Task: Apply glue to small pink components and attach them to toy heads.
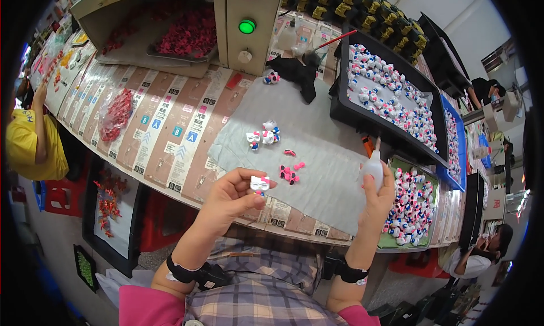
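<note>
Between the thumb and fingers of my left hand (pixel 235 200) is a small white cat figurine (pixel 259 182) with a pink bow, its front turned toward me. Wrapped in my right hand (pixel 377 200) is a white squeeze bottle (pixel 372 166) whose thin nozzle points up, apart from the figurine. Beyond my hands, a grey sheet (pixel 334 190) covers part of the table. Small pink and dark pieces (pixel 290 173) are scattered on it, with a cluster of cat figurines (pixel 267 135) behind them. An orange-handled tool (pixel 368 145) lies partly hidden behind the bottle.
At the right stand a black tray (pixel 385 134) and a green tray (pixel 411 246), both full of figurines. A dark cloth (pixel 300 79) lies at the back, near a box with lights (pixel 249 48). Left of it is a bag of red parts (pixel 117 115). People sit at both sides.
</note>
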`<state>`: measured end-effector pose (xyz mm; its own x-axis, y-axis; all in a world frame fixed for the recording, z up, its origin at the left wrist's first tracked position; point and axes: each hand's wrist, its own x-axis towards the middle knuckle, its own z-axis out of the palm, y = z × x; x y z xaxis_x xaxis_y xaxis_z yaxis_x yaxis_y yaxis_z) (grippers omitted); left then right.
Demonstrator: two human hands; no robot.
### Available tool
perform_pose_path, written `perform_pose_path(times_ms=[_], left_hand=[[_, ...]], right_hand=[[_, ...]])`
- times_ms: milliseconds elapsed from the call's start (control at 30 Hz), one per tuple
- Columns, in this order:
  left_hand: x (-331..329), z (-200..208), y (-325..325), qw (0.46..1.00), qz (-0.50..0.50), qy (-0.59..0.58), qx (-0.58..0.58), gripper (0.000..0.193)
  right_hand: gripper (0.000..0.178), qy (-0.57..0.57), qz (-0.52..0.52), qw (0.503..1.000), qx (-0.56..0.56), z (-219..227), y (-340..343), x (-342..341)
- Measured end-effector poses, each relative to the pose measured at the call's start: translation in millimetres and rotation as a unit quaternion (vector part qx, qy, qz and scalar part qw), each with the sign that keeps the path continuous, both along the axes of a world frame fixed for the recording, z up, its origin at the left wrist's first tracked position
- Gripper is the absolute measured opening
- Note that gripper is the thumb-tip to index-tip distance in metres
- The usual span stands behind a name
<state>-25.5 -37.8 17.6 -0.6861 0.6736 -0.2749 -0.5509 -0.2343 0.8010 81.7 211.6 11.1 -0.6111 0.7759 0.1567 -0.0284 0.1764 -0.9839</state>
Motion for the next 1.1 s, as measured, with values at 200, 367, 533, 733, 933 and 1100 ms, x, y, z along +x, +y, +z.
perform_pose_path(times_ms=[200, 367, 533, 733, 933, 1100], left_hand=[[-8.9, -2.7, -8.7, 0.998, 0.053, 0.018, 0.002, 0.036], [-12.0, -6.4, -6.2, 0.998, 0.062, 0.018, -0.003, 0.037], [-12.8, -9.3, -5.1, 0.999, 0.041, 0.006, -0.007, 0.036], [-10.8, -8.0, -2.9, 0.998, 0.055, 0.013, -0.016, 0.038], [-11.5, -6.6, -7.8, 0.998, 0.066, 0.011, -0.009, 0.040], [-11.1, -5.2, -1.8, 0.998, 0.054, 0.013, -0.016, 0.041]], right_hand=[[0.039, -0.003, 0.015, 0.999, -0.047, -30.4, 13.0, -6.6], [0.039, -0.134, -0.161, 0.922, 0.326, -12.8, 2.8, -0.7], [0.008, -0.057, -0.031, 0.950, 0.304, 38.2, -37.0, -22.3], [0.007, -0.218, 0.225, 0.900, 0.302, -4.6, -49.4, -96.3], [0.007, -0.318, 0.271, 0.831, 0.367, -9.0, -48.0, -110.8], [0.009, -0.259, 0.248, 0.887, 0.289, 24.4, -53.5, -90.0]])
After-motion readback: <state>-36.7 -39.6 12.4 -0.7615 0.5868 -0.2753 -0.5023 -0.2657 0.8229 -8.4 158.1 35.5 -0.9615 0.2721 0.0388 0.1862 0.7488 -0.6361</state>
